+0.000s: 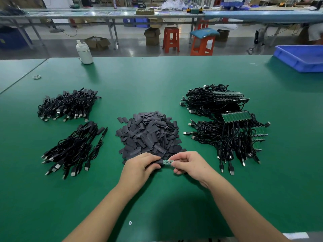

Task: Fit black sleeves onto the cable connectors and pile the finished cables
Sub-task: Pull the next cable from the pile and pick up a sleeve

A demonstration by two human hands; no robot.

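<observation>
At six o'clock on the green surface, the left hand pinches a black sleeve while right-hand fingers pinch a small green circuit-board connector.

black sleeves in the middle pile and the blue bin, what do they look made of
Black sleeves: thin, matte, flattened tubing, probably soft plastic or rubbery heat-shrink; they lie flat, dull and without shine. Blue bin: moulded rigid plastic, smooth and slightly glossy, with a uniform colour and thick rim.

A green bench carries a sleeve heap mid-bench, cable piles left and right, a white bottle and a blue tray at the far edge
</observation>
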